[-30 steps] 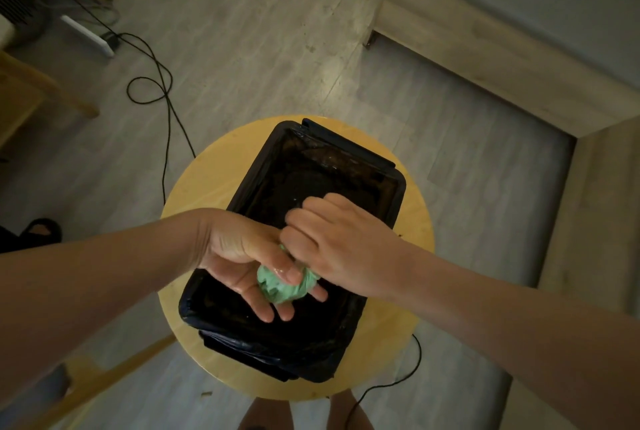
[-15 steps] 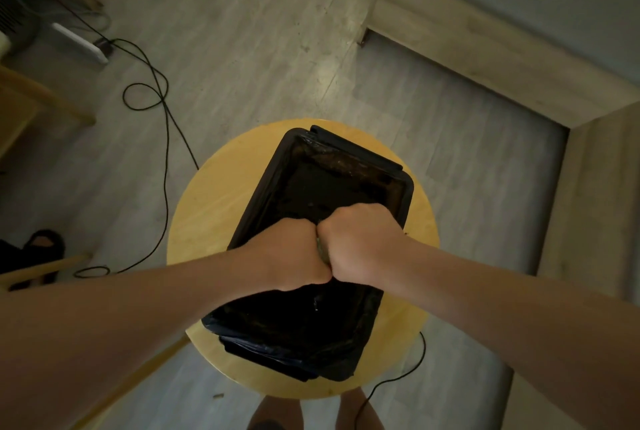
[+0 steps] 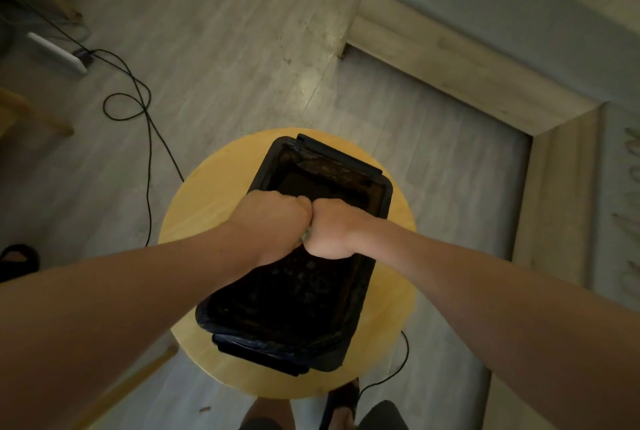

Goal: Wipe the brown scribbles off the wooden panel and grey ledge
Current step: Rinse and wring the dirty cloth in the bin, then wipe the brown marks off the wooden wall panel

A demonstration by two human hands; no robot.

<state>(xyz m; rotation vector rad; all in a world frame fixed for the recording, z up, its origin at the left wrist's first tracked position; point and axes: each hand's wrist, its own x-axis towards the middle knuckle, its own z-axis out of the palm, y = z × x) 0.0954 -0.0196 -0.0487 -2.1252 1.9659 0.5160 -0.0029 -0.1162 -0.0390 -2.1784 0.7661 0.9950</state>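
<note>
Presently left hand [image 3: 273,222] and right hand [image 3: 332,229], fingers [image 3: 298,205] curled tight, clench a cloth [image 3: 306,238] between them; judged soft, limp; best gripped bunched.

Left hand [image 3: 273,222], palm-up and loose a second ago, now fisted knuckle to knuckle against right hand [image 3: 332,229] over tub [image 3: 346,166]; cloth [image 3: 307,237], balled in plain sight then, now a mere sliver between fists (view shifted too, scribbles [image 3: 627,187] newly at right edge)

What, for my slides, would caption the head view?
The left hand and right hand grip a cloth over a black tub on a round stool.
</note>
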